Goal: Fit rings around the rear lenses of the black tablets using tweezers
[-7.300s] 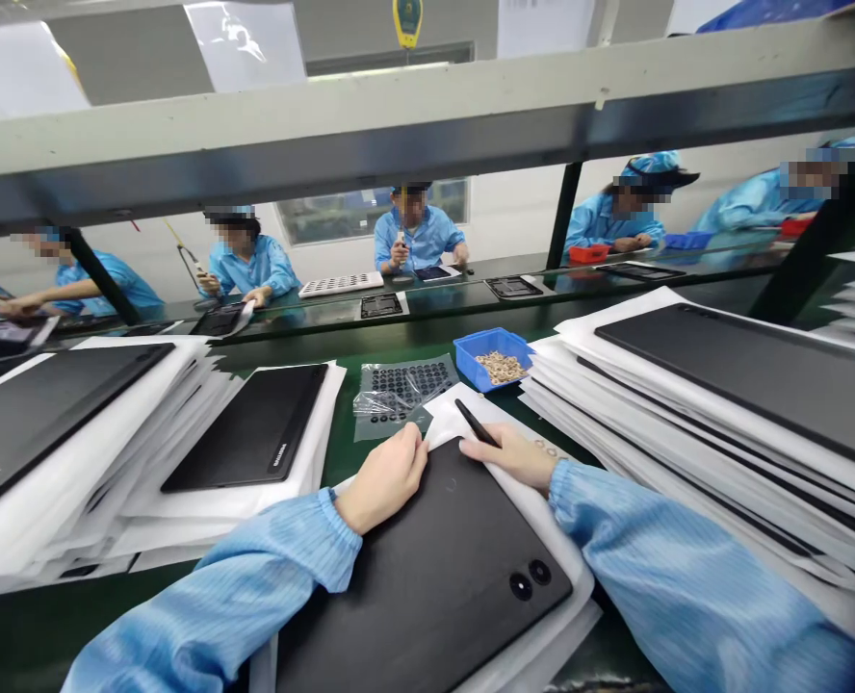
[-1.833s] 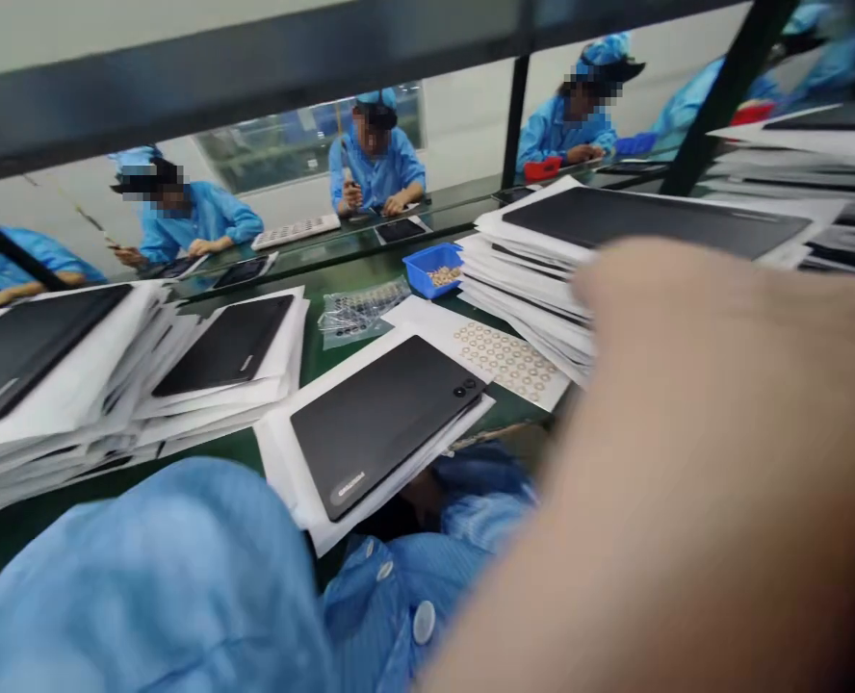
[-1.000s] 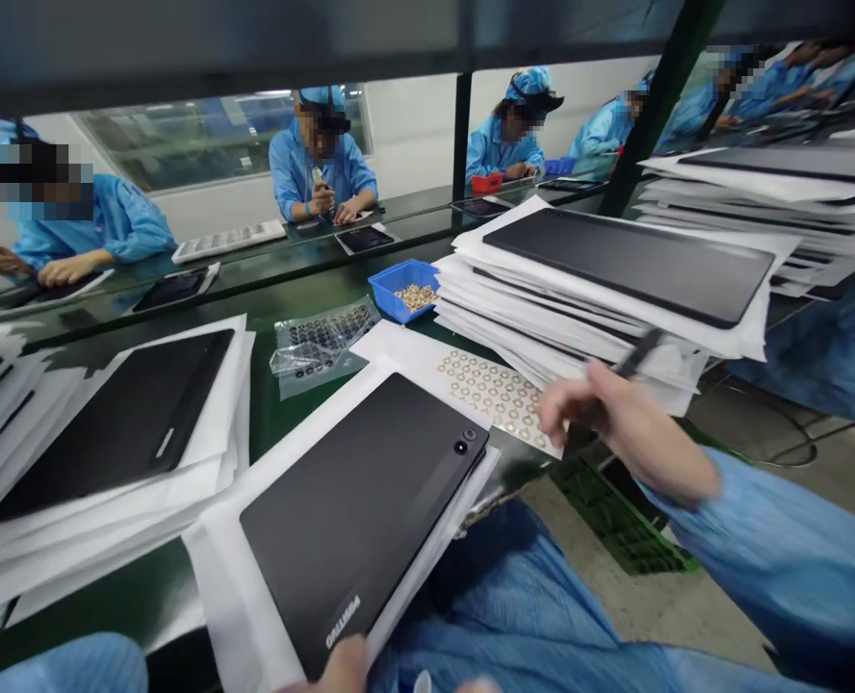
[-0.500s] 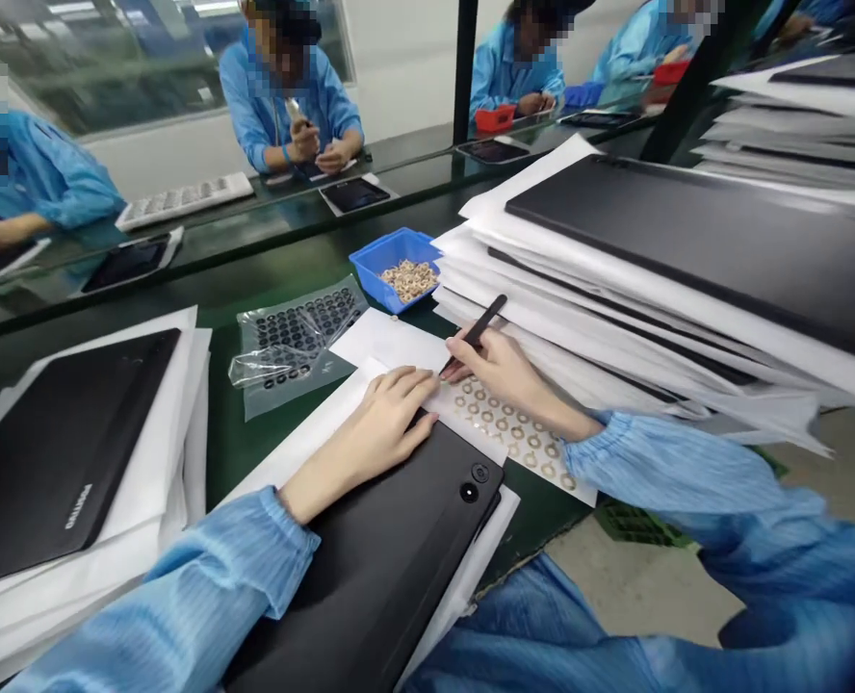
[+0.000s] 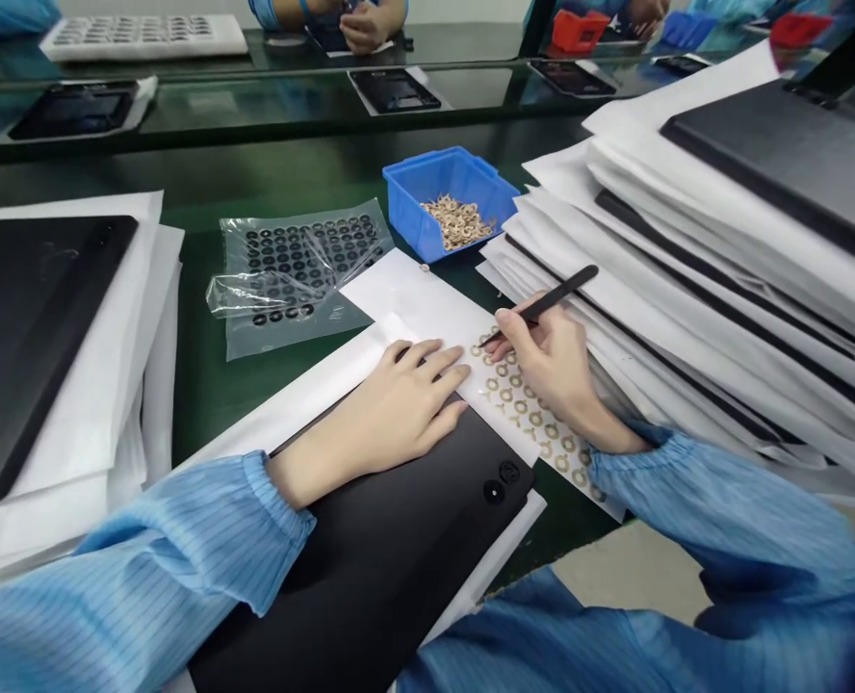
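My left hand [image 5: 391, 414] lies flat with fingers stretched over the upper edge of a black tablet [image 5: 399, 539], whose two round camera rings face up at its right corner. Under the tablet is white wrapping [image 5: 290, 385]. My right hand [image 5: 554, 361] grips black tweezers [image 5: 561, 294], their tip down at a sheet of ring-shaped adhesive stickers [image 5: 529, 404]. Whether the tip holds a ring is too small to tell. Just beyond both hands lies the sheet's bare white part [image 5: 420, 294].
A blue bin [image 5: 417, 207] holds many small tan rings. Beside it lies a clear bag [image 5: 297, 269] with black rings. Stacks of wrapped tablets stand at right [image 5: 659, 279] and left [image 5: 131, 385]. Across the bench are a co-worker's hands [image 5: 366, 27] and a white tray [image 5: 145, 37].
The view has tilted down and turned. My right hand has drawn the tweezers' tip away from my left fingertips, to the right over the ring stickers. My left hand stays on the tablet.
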Demonstrator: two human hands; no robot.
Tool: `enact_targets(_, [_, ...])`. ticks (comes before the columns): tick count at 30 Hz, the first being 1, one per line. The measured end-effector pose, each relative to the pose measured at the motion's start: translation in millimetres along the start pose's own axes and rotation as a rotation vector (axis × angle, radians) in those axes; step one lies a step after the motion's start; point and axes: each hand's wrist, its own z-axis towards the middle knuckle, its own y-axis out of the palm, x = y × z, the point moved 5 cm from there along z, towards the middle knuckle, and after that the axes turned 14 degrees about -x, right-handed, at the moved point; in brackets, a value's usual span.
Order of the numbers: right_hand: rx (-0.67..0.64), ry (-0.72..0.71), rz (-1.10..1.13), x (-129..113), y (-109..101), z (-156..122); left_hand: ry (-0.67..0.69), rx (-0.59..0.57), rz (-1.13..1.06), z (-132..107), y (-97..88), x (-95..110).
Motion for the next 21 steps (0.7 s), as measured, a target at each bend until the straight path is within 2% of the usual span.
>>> enact_targets(3, [0.011, -0.030, 0.023, -2.7, 0.2, -0.3, -0.003, 0.005, 0.003, -0.2, 0.6, -0.5])
enact_targets(5, [0.019, -0.064, 0.071, -16.1, -3.8, -8.8, 0.003, 0.003, 0.009, 0.1, 1.1, -1.1])
enact_targets(10, [0.006, -0.077, 0.099, -61.7, -18.4, -65.7, 0.003, 0.004, 0.019, 0.8, 0.8, -1.6])
enact_targets(12, [0.006, 0.015, 0.236, -57.9, -16.1, -90.9, 0.011, 0.044, 0.005, -3.2, -1.5, 3.0])
enact_targets(16, [0.090, 0.177, 0.611, -24.4, 4.3, -120.5, 0.127, 0.129, -0.145, -24.3, -4.7, 22.0])
enact_targets(19, [0.199, 0.199, 0.708, -12.1, 14.1, -125.2, 0.218, 0.073, -0.178, -41.3, -0.5, 33.5])
enact_targets(21, [0.217, 0.205, 0.688, -12.8, 16.2, -125.2, 0.283, 0.003, -0.149, -47.9, 3.0, 37.9])
